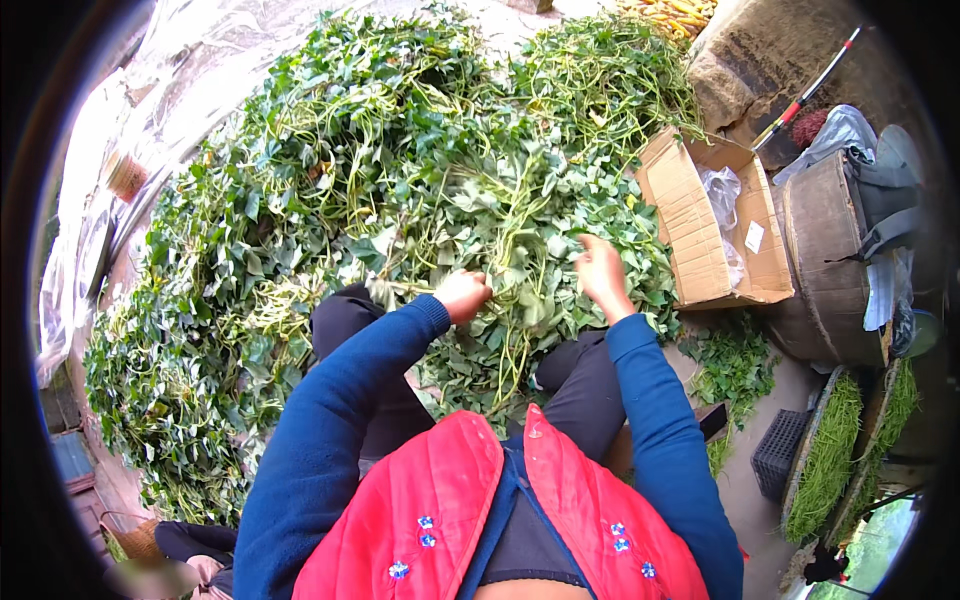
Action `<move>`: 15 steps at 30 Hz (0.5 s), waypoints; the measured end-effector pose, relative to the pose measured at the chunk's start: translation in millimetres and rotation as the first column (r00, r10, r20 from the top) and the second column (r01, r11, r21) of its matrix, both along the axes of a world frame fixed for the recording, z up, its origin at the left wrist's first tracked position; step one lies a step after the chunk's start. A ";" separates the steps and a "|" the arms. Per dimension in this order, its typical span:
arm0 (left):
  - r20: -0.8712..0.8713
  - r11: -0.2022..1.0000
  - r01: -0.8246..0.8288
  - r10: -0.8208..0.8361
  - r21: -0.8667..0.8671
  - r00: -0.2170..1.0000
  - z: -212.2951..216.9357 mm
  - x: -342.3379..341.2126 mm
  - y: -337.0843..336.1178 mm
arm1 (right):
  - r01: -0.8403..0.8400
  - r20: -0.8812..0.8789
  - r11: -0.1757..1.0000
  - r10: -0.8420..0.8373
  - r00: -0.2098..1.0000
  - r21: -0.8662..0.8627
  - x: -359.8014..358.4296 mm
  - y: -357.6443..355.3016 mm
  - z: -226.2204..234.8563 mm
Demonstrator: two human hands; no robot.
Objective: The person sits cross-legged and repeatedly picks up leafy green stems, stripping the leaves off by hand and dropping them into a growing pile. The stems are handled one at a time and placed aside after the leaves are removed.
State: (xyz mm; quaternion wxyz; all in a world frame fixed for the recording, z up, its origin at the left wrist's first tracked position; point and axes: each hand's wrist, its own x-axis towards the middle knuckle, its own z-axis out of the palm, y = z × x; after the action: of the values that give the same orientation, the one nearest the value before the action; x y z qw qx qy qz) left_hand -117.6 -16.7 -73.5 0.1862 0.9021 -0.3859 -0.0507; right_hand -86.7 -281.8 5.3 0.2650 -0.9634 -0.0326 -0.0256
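Note:
A big heap of leafy green vines with long pale stems spreads in front of me and around my legs. My left hand is closed at the near side of the heap, with a leafy vine at its fingertips; the exact grip is partly hidden. To its right, my right hand hovers over the leaves with thumb and forefinger apart and nothing visible between them. Leaves between and beyond the hands are smeared by motion.
At right stands an open cardboard box with clear plastic inside, beside a wooden barrel. Trays of cut greens and a dark plastic basket are lower right. Plastic sheeting lies far left. Part of another person shows lower left.

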 end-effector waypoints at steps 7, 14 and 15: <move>0.303 0.980 0.035 0.027 -0.196 0.953 52.6 -9.1 -5.0 | -0.608 -0.557 0.784 0.452 0.697 -0.124 -19.3 71.0 -19.5; -0.955 -0.104 -0.994 -0.297 0.044 -0.011 37.2 17.6 55.2 | -0.422 -0.323 0.891 0.454 0.830 0.169 -22.0 55.6 -7.0; -0.859 -0.164 -0.986 -0.508 0.032 0.057 41.6 24.4 53.4 | -0.480 -0.287 0.870 0.492 0.822 0.116 -32.0 56.4 -0.5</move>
State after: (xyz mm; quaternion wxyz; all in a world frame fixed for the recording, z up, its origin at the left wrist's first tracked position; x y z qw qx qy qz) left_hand -93.2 36.8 -31.9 0.8898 0.2766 0.3017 -0.2020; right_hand -118.7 -225.4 4.8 0.2831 -0.9099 -0.2346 0.1922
